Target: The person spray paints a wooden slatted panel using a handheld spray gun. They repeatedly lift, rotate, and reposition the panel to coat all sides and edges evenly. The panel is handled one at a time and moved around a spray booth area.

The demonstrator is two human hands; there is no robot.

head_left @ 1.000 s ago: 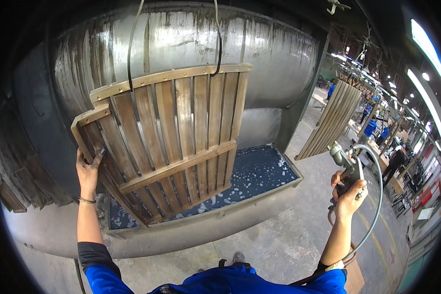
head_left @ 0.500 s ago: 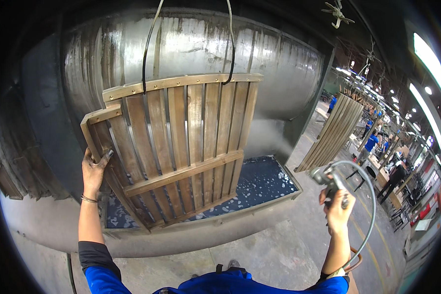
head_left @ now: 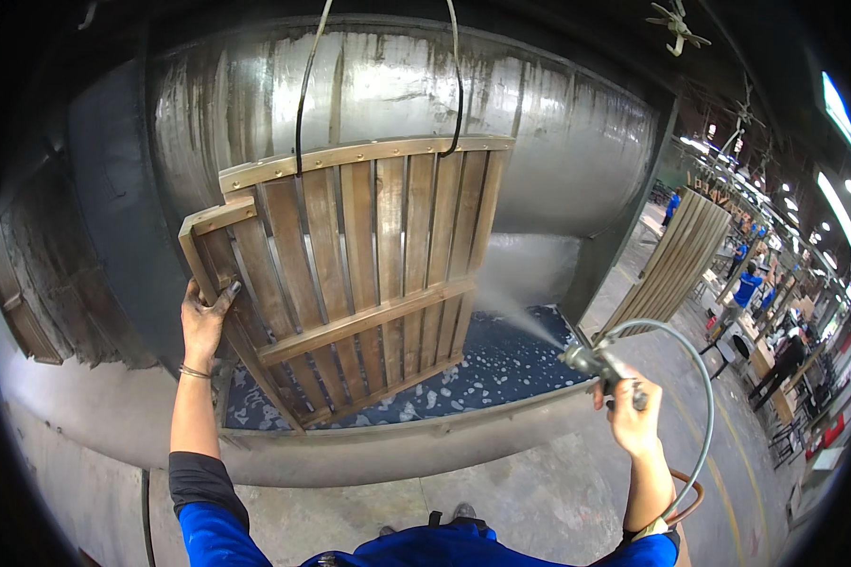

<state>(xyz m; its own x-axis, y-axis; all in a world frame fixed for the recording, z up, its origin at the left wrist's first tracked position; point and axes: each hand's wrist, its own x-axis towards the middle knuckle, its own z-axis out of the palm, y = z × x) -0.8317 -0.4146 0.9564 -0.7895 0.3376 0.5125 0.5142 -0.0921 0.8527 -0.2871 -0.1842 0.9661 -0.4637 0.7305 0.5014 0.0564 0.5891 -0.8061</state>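
Note:
A slatted wooden panel [head_left: 361, 236] hangs from two cords and leans at a slant in front of a metal back wall. My left hand [head_left: 205, 321] is closed around the panel's lower left edge, its thumb on the front and its other fingers partly hidden behind. In my right hand [head_left: 633, 413] is a spray gun [head_left: 591, 362], gripped by its handle to the right of the panel. A fine mist [head_left: 520, 317] fans from its nozzle up and left toward the panel's right edge. A grey hose [head_left: 707, 397] loops from the gun down past my forearm.
Below the panel lies a trough of dark, foam-flecked water [head_left: 435, 392] with a raised rim [head_left: 425, 420]. Another slatted panel [head_left: 667, 265] hangs at the right. Several people in blue work at benches farther off. A metal hook [head_left: 678, 26] dangles overhead.
The spray gun has moved left and slightly down, closer to the panel. The mist now shows as a distinct cone at the nozzle. My left hand keeps its hold on the panel edge.

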